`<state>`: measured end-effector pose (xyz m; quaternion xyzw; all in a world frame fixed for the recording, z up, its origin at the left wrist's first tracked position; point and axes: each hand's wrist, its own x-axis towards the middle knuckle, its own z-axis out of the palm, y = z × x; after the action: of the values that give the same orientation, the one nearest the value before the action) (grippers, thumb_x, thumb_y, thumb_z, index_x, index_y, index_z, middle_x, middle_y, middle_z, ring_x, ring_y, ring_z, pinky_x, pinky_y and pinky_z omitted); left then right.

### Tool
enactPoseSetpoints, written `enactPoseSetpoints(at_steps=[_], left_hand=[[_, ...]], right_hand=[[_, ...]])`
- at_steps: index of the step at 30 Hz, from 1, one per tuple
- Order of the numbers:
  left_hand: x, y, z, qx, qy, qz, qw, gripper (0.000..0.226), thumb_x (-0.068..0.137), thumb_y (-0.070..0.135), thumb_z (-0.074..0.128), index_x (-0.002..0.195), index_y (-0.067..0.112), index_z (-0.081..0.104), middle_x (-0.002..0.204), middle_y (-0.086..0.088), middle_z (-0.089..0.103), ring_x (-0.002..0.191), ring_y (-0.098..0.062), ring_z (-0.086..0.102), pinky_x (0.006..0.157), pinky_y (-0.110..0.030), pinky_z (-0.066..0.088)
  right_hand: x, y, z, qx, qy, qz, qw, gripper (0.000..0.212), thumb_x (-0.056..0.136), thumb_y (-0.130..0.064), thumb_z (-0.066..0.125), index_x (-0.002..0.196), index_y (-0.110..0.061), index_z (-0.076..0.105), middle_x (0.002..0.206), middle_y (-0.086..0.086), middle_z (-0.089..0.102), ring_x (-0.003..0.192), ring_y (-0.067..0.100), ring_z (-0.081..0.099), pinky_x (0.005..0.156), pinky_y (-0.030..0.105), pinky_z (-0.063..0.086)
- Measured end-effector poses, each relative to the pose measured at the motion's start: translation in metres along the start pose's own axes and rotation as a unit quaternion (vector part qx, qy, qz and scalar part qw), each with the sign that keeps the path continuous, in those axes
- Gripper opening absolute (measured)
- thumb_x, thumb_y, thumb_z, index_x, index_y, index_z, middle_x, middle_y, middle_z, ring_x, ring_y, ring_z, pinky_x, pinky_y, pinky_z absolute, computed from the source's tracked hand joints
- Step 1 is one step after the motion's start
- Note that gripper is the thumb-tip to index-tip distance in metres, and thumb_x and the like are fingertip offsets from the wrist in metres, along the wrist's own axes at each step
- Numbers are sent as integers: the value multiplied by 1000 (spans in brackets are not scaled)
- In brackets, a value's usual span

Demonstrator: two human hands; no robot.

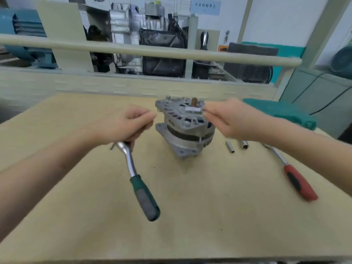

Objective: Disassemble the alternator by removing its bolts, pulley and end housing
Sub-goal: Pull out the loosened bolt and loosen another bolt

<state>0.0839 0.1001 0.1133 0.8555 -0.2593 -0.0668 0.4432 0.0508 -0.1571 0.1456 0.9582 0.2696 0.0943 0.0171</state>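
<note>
Left fingers [146, 116]: curled around the metal head end of a ratchet [137, 174]; its green and grey handle hangs toward the lower middle of the frame.
Left hand [125, 126]: left of centre, just beside the alternator, not touching it.
Right fingers [207, 109]: pinched together at the top of the alternator beside a small flat metal piece [193, 109]; what they grip is too blurred to tell.
Right hand [234, 119]: right of centre, over the alternator's right edge.
Alternator [183, 128]: centre of the frame, standing on the bench [190, 216], brown shaft [194, 101] pointing up.
Sockets [230, 146]: two, lying on the bench right of the alternator.
Red ratchet [293, 176]: lying at the right, partly under the right forearm.
Green cloth [282, 113]: upper right bench edge.
</note>
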Motion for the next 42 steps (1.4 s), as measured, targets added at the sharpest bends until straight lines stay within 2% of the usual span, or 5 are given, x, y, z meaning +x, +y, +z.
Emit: enactPoseSetpoints(at_steps=[7,13,23,31,42], left_hand=[[12,10,33,-107,-64,12,992,74,75,65,22,111,7,51,44,10,27,36,-4,19,49,-33,24],[16,10,41,-140,-109,7,984,71,78,73,5,87,14,44,45,10,25,35,-7,16,47,-29,28],[15,12,41,-78,-113,8,991,72,67,72,8,95,19,47,44,10,26,36,-7,19,46,-28,26],[14,18,48,6,-60,19,998,79,68,69,10,104,12,51,39,13,29,36,-3,25,39,-13,28],[10,18,53,45,-47,59,996,83,72,65,7,101,-2,48,38,16,39,35,-1,34,39,-6,27]], right_hand=[[24,-18,21,-4,5,-58,998,21,99,-31,29,80,-23,34,60,-8,38,53,10,37,49,27,26],[26,-19,22,-29,-13,-89,996,19,98,-32,30,82,-24,37,63,-10,39,57,10,39,54,30,32],[26,-11,2,-7,-55,-105,993,20,96,-31,38,79,-27,48,62,-11,46,58,4,43,51,14,28],[36,-17,-11,-39,-101,-96,990,38,95,-30,41,59,-35,34,55,-11,41,51,2,39,49,17,27],[41,-15,-13,180,-229,-28,956,29,95,-27,44,74,-26,64,41,-16,40,41,2,35,43,9,29]])
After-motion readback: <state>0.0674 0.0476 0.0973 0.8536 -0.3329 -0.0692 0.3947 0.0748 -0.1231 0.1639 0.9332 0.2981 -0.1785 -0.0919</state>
